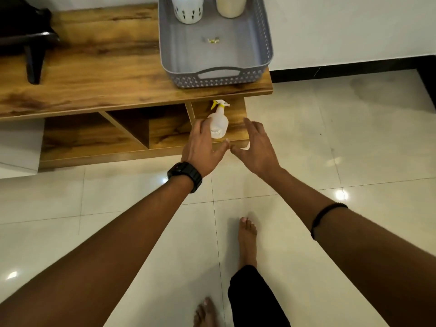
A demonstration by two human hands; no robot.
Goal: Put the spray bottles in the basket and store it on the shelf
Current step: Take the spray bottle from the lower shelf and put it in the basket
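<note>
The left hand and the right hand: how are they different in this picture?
The left hand has a black watch at its wrist; the right hand has a bare wrist, with a thin black band further up the forearm. The left hand overlaps the spray bottle on the lower shelf; the right hand is beside it, apart. Both are open with spread fingers and hold nothing.

Bare forearms, bare feet, and a few dark accessories.
The left hand (203, 147) has a chunky black watch (185, 176) at its wrist; the right hand (258, 147) has a thin black band (326, 218) partway up its forearm. A black trouser leg (254, 300) covers the nearer leg, above two bare feet.
</note>
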